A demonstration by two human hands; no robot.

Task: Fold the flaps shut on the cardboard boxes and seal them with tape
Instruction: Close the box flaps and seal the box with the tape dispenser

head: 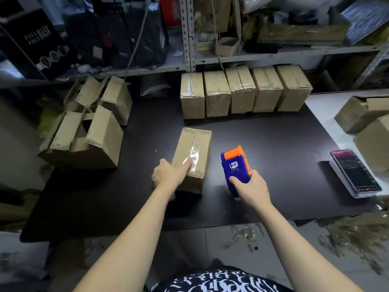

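Saw a dark worktop [263, 144] filling the middle of the frame. In the center lay a closed cardboard box [192, 159], flaps folded flat, with a strip of clear tape [194, 152] running down the seam on top. Left hand [168, 173] rested on the near left corner of that box, one finger stretched out and pressing on the tape, the other fingers curled at the side; held nothing. Right hand [250, 187], just right of the box and apart from it, was wrapped around a blue and orange tape dispenser [235, 167], its orange end pointing toward the top of the frame.

Above the center stood a row of five sealed boxes [244, 91], side by side and touching, shiny tape on their tops. At the middle left sat a bunch of open boxes [88, 131] with flaps sticking up. At the right edge of the frame were more cardboard boxes [366, 121], and below them a phone [355, 170] with a lit screen on a white stand. Along the top ran metal shelves [189, 39], stuffed with bags and boxes. At the bottom edge showed a black shirt [221, 281] with white marks.
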